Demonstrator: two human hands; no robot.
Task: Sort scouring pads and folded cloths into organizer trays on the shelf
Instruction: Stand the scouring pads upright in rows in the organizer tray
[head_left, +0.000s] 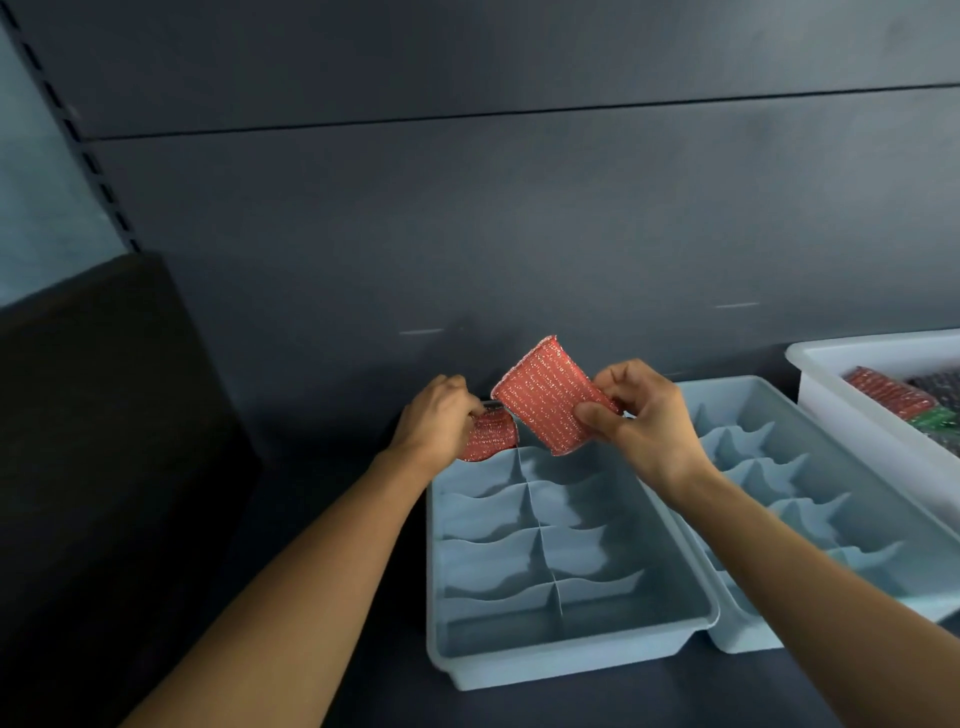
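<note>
Two pale blue organizer trays stand side by side on the dark shelf, the left tray (696, 613) in front of me and the right tray (930, 540) beside it, both split into wavy-walled compartments. My left hand (434, 418) grips a red scouring pad (491, 439) at the far left corner compartment of the left tray. My right hand (641, 421) pinches a second red scouring pad (543, 397) by its edge, held tilted in the air above the tray's far end. The other compartments in view hold nothing.
A white bin (831, 364) at the far right holds several red, green and dark scouring pads (888, 397). A dark box or panel (104, 441) rises at the left. The grey back wall (519, 208) of the shelf stands close behind the trays.
</note>
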